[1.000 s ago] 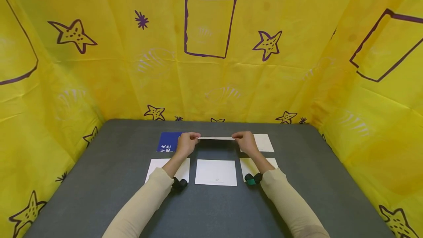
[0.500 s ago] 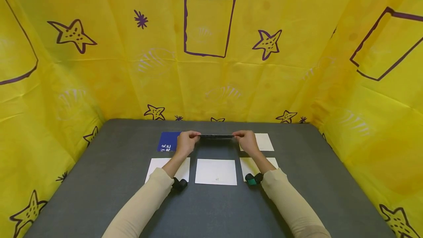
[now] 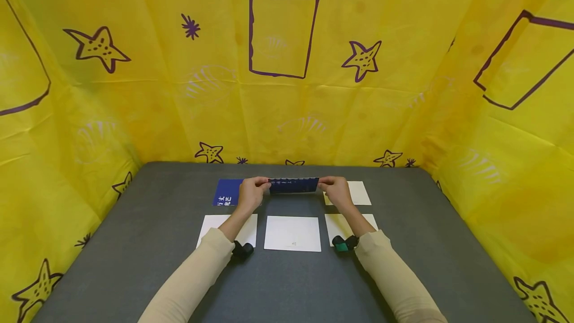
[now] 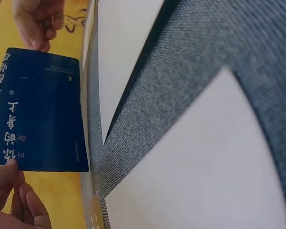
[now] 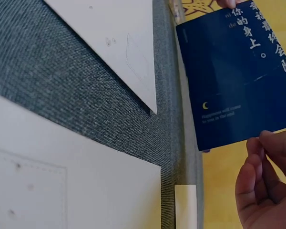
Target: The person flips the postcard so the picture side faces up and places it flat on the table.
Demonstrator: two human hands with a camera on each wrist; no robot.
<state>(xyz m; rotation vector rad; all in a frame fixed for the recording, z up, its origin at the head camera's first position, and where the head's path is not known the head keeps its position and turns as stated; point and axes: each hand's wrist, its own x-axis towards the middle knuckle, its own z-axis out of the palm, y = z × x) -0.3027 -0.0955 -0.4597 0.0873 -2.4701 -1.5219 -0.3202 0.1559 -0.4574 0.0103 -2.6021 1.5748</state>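
Observation:
A dark blue postcard (image 3: 293,185) is held by both hands above the grey table, its printed face tilted toward the head camera. White Chinese lettering and a small moon show on the postcard (image 5: 233,76) in the right wrist view. My left hand (image 3: 252,194) pinches its left edge between thumb and fingers. At the opposite edge, my right hand (image 3: 337,192) pinches it the same way. In the left wrist view the left hand (image 4: 14,205) grips near the lower corner, and the right hand (image 4: 38,21) is at the top.
On the table (image 3: 287,288) lie a blue card (image 3: 227,193) at back left and a white card (image 3: 358,193) at back right. In front is a row of white cards, the middle one (image 3: 293,233) fully visible. Yellow patterned cloth (image 3: 287,113) surrounds the table.
The postcard has turned in the hands: a second ago it was nearly edge-on with a white strip showing, then a dark edge, and now its blue face shows. Both hands have stayed nearly in place.

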